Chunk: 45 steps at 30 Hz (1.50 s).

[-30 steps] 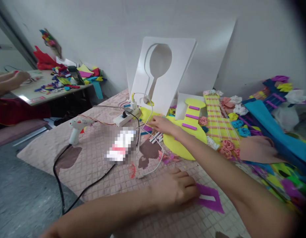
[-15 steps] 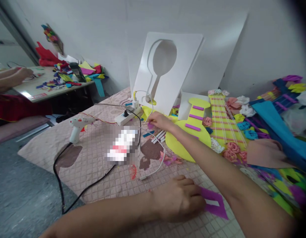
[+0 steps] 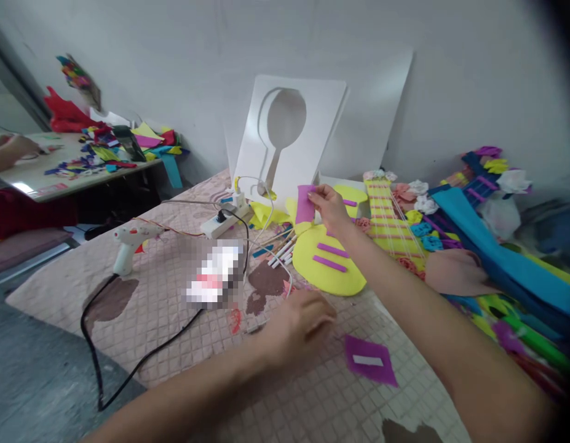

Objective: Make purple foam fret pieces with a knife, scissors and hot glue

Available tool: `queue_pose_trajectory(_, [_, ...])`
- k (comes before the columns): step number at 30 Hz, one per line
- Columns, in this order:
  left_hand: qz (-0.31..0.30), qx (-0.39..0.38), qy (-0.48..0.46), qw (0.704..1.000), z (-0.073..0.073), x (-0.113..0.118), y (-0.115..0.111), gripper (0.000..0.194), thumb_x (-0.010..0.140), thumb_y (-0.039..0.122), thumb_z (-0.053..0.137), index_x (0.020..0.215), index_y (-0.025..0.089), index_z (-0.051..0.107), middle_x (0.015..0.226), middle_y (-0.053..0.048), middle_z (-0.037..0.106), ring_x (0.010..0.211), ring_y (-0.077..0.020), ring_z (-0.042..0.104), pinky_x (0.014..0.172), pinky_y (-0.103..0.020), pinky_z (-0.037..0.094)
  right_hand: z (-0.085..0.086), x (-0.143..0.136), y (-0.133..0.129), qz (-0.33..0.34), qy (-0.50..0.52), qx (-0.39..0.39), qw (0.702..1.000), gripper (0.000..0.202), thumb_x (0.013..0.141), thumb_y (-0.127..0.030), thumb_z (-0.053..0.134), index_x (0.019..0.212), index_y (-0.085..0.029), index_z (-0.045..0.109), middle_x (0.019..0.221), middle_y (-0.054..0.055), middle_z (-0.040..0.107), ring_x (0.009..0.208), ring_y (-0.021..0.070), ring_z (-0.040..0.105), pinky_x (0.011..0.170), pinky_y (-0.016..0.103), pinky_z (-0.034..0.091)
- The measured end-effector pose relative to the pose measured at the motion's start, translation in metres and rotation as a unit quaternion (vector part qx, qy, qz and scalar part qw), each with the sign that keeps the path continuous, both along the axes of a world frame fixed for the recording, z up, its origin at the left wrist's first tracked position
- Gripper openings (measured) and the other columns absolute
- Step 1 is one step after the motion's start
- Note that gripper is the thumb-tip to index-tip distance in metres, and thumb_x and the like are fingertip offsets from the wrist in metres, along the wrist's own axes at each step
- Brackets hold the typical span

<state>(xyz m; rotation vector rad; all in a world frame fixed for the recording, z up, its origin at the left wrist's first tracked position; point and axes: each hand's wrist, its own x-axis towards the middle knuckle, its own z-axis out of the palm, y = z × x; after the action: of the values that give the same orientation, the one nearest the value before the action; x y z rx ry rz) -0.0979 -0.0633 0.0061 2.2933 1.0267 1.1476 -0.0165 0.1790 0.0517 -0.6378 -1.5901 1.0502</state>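
My right hand (image 3: 329, 206) pinches a small purple sheet (image 3: 305, 204), paper or cloth, and holds it upright above the yellow guitar-shaped cutout (image 3: 328, 274). Narrow purple strips (image 3: 331, 250) lie across that cutout. Lower down, my left hand (image 3: 300, 323) hovers over the table, slightly blurred, its fingers loosely bent and apart with nothing visible in them. To its right, a purple piece (image 3: 371, 372) lies flat with a white strip (image 3: 368, 360) on top. Several white sticks (image 3: 282, 251) rest beside the cutout's left edge.
A glue gun (image 3: 130, 243), a blurred-out phone (image 3: 214, 274) and a power strip (image 3: 220, 226) with cables occupy the left side. A white board (image 3: 324, 123) leans on the wall. Decorated yellow pieces (image 3: 388, 215) and blue material (image 3: 487, 234) crowd the right. Another person's hand (image 3: 12, 151) is far left.
My left hand has let go of the purple piece on the table and moved up and left. My right hand has lifted a purple sheet from near the power strip. The view has shifted right.
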Motion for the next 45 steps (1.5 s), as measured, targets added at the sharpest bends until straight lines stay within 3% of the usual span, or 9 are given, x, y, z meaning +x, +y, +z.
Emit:
queue_pose_trajectory(4, [0.147, -0.102, -0.169, 0.969, 0.01, -0.017, 0.018, 0.024, 0.083, 0.024, 0.056, 0.107, 0.018, 0.053, 0.102, -0.008, 0.06, 0.084, -0.0148, 0.058, 0.071, -0.027, 0.047, 0.022, 0.033, -0.026, 0.009, 0.007, 0.033, 0.999, 0.029, 0.064, -0.034, 0.074, 0.083, -0.023, 0.056, 0.074, -0.004, 0.056, 0.07, 0.0115, 0.054, 0.064, 0.024, 0.046])
queue_pose_trajectory(8, [0.16, -0.148, -0.259, 0.941, 0.025, -0.02, 0.036, 0.054, 0.075, 0.031, 0.068, 0.121, 0.02, 0.042, 0.123, -0.012, 0.051, 0.101, -0.0191, 0.055, 0.073, -0.027, 0.047, 0.032, 0.071, -0.072, 0.08, -0.134, 0.08, 0.984, 0.038, 0.071, -0.029, 0.07, 0.107, -0.025, 0.057, 0.072, -0.004, 0.053, 0.065, 0.0119, 0.053, 0.061, 0.025, 0.046])
queue_pose_trajectory(11, [0.097, -0.219, -0.273, 0.932, 0.033, -0.006, 0.044, 0.053, 0.071, 0.031, 0.071, 0.117, 0.016, 0.049, 0.11, -0.012, 0.059, 0.096, -0.0192, 0.058, 0.071, -0.025, 0.047, 0.021, 0.094, -0.115, 0.107, -0.238, 0.079, 0.962, 0.04, 0.076, -0.024, 0.064, 0.115, -0.026, 0.055, 0.077, -0.002, 0.053, 0.068, 0.0127, 0.053, 0.064, 0.027, 0.046])
queue_pose_trajectory(15, [0.001, -0.333, -0.271, 0.903, 0.034, 0.021, 0.051, 0.023, 0.069, 0.03, 0.071, 0.078, 0.011, 0.061, 0.069, -0.002, 0.062, 0.061, -0.0099, 0.055, 0.056, -0.019, 0.043, -0.009, 0.121, -0.157, 0.077, -0.23, 0.017, 0.97, 0.043, 0.078, -0.021, 0.061, 0.119, -0.027, 0.051, 0.079, -0.002, 0.05, 0.07, 0.0124, 0.053, 0.065, 0.027, 0.045])
queue_pose_trajectory(21, [0.027, -0.367, -0.289, 0.884, 0.035, 0.045, 0.056, 0.022, 0.066, 0.028, 0.074, 0.071, 0.012, 0.06, 0.063, 0.001, 0.06, 0.056, -0.0079, 0.054, 0.054, -0.018, 0.043, -0.037, 0.185, -0.179, 0.068, -0.183, -0.149, 0.969, 0.044, 0.076, -0.026, 0.065, 0.117, -0.024, 0.051, 0.076, -0.002, 0.054, 0.062, 0.0116, 0.054, 0.054, 0.024, 0.043])
queue_pose_trajectory(27, [0.014, -0.441, -0.31, 0.842, 0.02, 0.068, 0.049, 0.02, 0.069, 0.025, 0.072, 0.074, 0.011, 0.059, 0.066, 0.001, 0.06, 0.063, -0.0084, 0.057, 0.062, -0.019, 0.049, -0.041, 0.242, -0.205, 0.007, -0.181, -0.175, 0.968, 0.025, 0.08, -0.032, 0.062, 0.102, -0.021, 0.059, 0.075, -0.001, 0.055, 0.063, 0.012, 0.054, 0.055, 0.025, 0.044])
queue_pose_trajectory(34, [-0.047, -0.59, -0.419, 0.688, 0.018, 0.095, 0.043, 0.008, 0.084, 0.014, 0.056, 0.088, 0.01, 0.061, 0.087, -0.007, 0.069, 0.079, -0.0152, 0.066, 0.082, -0.034, 0.055, -0.052, 0.237, -0.225, -0.056, -0.068, -0.212, 0.973, 0.041, 0.08, -0.038, 0.062, 0.118, -0.027, 0.051, 0.113, 0.006, 0.056, 0.105, 0.0193, 0.053, 0.082, 0.033, 0.046])
queue_pose_trajectory(38, [-0.048, -0.586, -0.435, 0.682, 0.019, 0.099, 0.046, 0.011, 0.087, 0.013, 0.052, 0.09, 0.011, 0.062, 0.089, -0.007, 0.07, 0.078, -0.0136, 0.067, 0.081, -0.03, 0.056, -0.056, 0.22, -0.223, -0.034, -0.003, -0.294, 0.955, 0.041, 0.075, -0.035, 0.066, 0.113, -0.026, 0.052, 0.093, 0.003, 0.059, 0.08, 0.0156, 0.059, 0.065, 0.029, 0.048])
queue_pose_trajectory(45, [-0.065, -0.601, -0.404, 0.686, 0.012, 0.105, 0.042, 0.01, 0.079, 0.014, 0.064, 0.089, 0.012, 0.061, 0.089, -0.008, 0.071, 0.081, -0.0176, 0.068, 0.077, -0.03, 0.057, -0.06, 0.222, -0.22, -0.066, -0.038, -0.259, 0.963, 0.032, 0.074, -0.031, 0.065, 0.103, -0.024, 0.055, 0.071, -0.003, 0.052, 0.058, 0.0105, 0.052, 0.052, 0.024, 0.044])
